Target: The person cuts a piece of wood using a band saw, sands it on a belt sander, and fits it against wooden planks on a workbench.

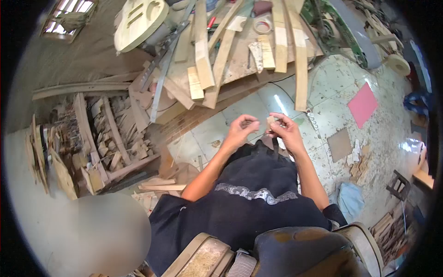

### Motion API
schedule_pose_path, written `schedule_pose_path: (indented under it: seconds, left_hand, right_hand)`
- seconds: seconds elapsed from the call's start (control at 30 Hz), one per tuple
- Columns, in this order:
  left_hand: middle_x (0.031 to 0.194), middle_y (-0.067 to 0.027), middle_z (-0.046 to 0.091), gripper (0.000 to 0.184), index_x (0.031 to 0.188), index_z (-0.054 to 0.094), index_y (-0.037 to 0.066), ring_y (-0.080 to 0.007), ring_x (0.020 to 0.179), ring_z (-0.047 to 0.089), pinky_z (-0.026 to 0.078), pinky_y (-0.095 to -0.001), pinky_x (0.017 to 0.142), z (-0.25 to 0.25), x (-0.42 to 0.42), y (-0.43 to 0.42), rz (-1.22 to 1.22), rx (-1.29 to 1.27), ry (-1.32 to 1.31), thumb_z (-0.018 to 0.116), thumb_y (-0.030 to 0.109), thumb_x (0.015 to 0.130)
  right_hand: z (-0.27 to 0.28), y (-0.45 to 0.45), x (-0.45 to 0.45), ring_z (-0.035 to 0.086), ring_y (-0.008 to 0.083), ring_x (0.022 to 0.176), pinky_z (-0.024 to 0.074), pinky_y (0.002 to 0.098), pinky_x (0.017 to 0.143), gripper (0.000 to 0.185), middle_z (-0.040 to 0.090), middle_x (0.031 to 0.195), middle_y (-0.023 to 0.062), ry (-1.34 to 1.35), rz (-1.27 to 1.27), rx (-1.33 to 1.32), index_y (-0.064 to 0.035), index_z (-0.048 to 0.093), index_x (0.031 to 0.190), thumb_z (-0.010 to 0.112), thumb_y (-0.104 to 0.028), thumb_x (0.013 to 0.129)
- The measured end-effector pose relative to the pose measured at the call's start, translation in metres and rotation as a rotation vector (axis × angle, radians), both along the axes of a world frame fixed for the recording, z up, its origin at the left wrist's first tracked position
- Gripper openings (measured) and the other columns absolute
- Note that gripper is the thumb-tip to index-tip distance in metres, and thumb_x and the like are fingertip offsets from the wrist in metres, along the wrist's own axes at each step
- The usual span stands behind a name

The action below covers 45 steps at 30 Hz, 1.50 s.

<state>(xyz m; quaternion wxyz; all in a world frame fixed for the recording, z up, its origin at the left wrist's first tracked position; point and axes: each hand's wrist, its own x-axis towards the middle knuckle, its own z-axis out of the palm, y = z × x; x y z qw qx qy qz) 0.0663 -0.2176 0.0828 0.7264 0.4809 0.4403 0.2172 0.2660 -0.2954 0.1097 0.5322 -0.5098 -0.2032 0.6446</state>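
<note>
Above my lap, my left hand (242,131) is raised with its fingers curled and a gap between thumb and fingertips; nothing shows in it. Just to the right, my right hand (285,130) pinches a small pale piece (271,121) between thumb and fingers. The two hands are apart. Beyond them stands a workbench (240,79) with long wooden strips (301,69) lying across it, one jutting over its front edge. A roll of tape (262,26) and a small wooden block (195,84) are also on the bench.
At the left, a wooden frame (134,167) holds many offcuts. A carved pale wooden body (140,23) is at the upper left. Green machinery (344,34) stands at the upper right. On the tiled floor lie a pink sheet (362,105) and a blue cloth (350,201).
</note>
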Motion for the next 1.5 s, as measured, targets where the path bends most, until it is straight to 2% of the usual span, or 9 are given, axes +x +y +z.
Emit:
schedule_pose_path:
  seconds: [0.1,0.3,0.63,0.9,1.2,1.43,1.5]
  left_hand:
    - [0.111,-0.0119,0.07,0.027,0.112,0.061,0.004,-0.0162,0.094,0.067,0.053,-0.0305,0.085,-0.014,-0.012,0.006,0.076,-0.068,0.036,0.065,0.026,0.097]
    - [0.11,-0.0108,0.07,0.03,0.11,0.062,0.004,-0.016,0.092,0.067,0.053,-0.0279,0.081,-0.039,-0.028,0.04,0.02,-0.103,0.105,0.066,0.03,0.097]
    - [0.11,-0.0087,0.07,0.028,0.109,0.063,0.004,-0.0138,0.088,0.066,0.052,-0.0269,0.08,-0.054,-0.019,0.087,-0.018,-0.051,0.1,0.066,0.029,0.096]
    - [0.109,-0.0071,0.07,0.026,0.109,0.063,0.005,-0.013,0.087,0.065,0.052,-0.027,0.078,-0.062,-0.016,0.073,-0.091,-0.1,0.201,0.066,0.028,0.096]
    - [0.107,-0.0074,0.07,0.028,0.11,0.063,0.006,-0.0132,0.088,0.066,0.051,-0.0271,0.077,-0.07,0.02,0.042,0.151,-0.102,0.288,0.068,0.029,0.095]
    - [0.104,-0.0059,0.07,0.032,0.111,0.064,0.005,-0.0151,0.088,0.067,0.051,-0.0273,0.076,-0.095,0.039,-0.015,0.228,-0.107,0.377,0.069,0.032,0.093]
    - [0.104,-0.0057,0.069,0.032,0.11,0.064,0.006,-0.0155,0.088,0.067,0.052,-0.028,0.075,-0.104,0.031,-0.032,0.325,-0.112,0.4,0.07,0.032,0.092]
  right_hand:
    - [0.005,-0.001,0.006,0.067,0.0139,0.08,0.0569,0.0261,0.072,0.04,0.065,0.09,0.0056,-0.016,-0.018,-0.011,0.0005,0.058,0.129,0.069,-0.011,0.093]
    - [0.001,-0.023,0.007,0.067,0.0155,0.08,0.0568,0.0266,0.071,0.04,0.065,0.089,0.0071,-0.06,-0.127,-0.091,0.0015,0.058,0.128,0.069,-0.012,0.093]
    - [-0.044,-0.081,0.02,0.068,0.0163,0.076,0.0568,0.0261,0.068,0.04,0.067,0.092,0.0097,-0.104,-0.4,-0.297,0.0008,0.058,0.127,0.07,-0.013,0.092]
    - [-0.052,-0.078,0.044,0.068,0.0178,0.078,0.0564,0.0271,0.069,0.041,0.066,0.095,0.0094,-0.063,-0.458,-0.252,0.0,0.056,0.129,0.07,-0.014,0.092]
    - [-0.091,-0.089,0.146,0.069,0.0187,0.076,0.0579,0.0271,0.068,0.041,0.065,0.085,0.0083,-0.019,-0.345,-0.282,0.002,0.058,0.124,0.073,-0.015,0.091]
    - [-0.129,-0.099,0.257,0.068,0.0184,0.075,0.0583,0.0272,0.068,0.035,0.065,0.084,0.0066,-0.068,-0.274,-0.33,-0.0032,0.061,0.121,0.073,-0.016,0.091]
    - [-0.141,-0.102,0.277,0.068,0.0182,0.074,0.0601,0.0266,0.067,0.033,0.067,0.087,0.0076,-0.11,-0.269,-0.347,-0.0053,0.062,0.12,0.073,-0.017,0.091]
